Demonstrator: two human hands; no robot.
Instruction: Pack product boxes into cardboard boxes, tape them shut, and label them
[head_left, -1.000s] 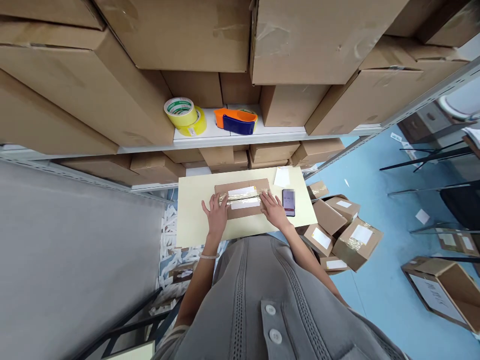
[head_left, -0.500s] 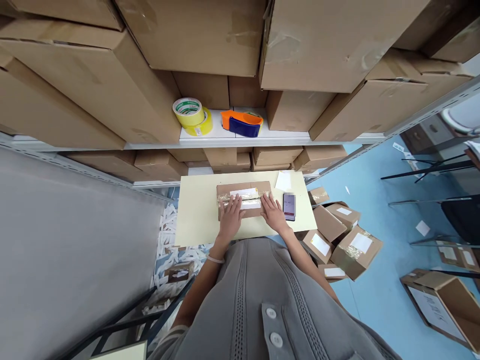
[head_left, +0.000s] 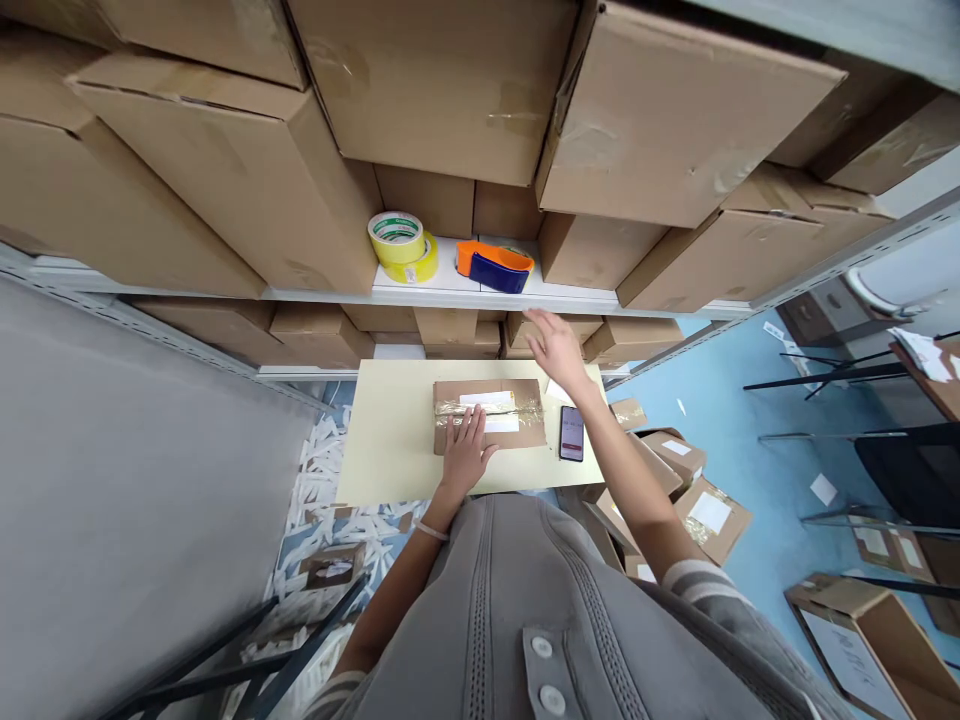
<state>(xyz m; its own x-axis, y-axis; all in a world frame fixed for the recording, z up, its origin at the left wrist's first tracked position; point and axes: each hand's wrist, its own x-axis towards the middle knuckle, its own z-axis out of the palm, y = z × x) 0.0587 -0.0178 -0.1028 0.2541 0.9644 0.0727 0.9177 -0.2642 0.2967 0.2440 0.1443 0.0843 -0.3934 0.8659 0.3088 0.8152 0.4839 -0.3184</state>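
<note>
A small cardboard box (head_left: pixel 491 386) with clear tape across its top and white labels lies on the cream tabletop (head_left: pixel 390 440). My left hand (head_left: pixel 465 455) rests on the box's near left part, fingers stretched out. Raised past the table's far edge, my right hand (head_left: pixel 556 350) is in the air with its fingers extended and nothing in them. It is just below the shelf that bears an orange and blue tape dispenser (head_left: pixel 495 266). Two yellow tape rolls (head_left: pixel 401 245) lie left of the dispenser, one leaning on the other. Right of the box is a phone (head_left: pixel 571 433) with its screen lit.
Large cardboard boxes (head_left: pixel 442 90) fill the shelves ahead, above the white shelf edge (head_left: pixel 435 297). Labelled parcels (head_left: pixel 709 515) are piled on the blue floor right of the table. White paper strips (head_left: pixel 319 465) litter the floor at left. A grey wall (head_left: pixel 142 480) borders the left side.
My right hand has lifted off the box and moved forward and up towards the shelf. My left hand stays on the box. The view has tilted slightly.
</note>
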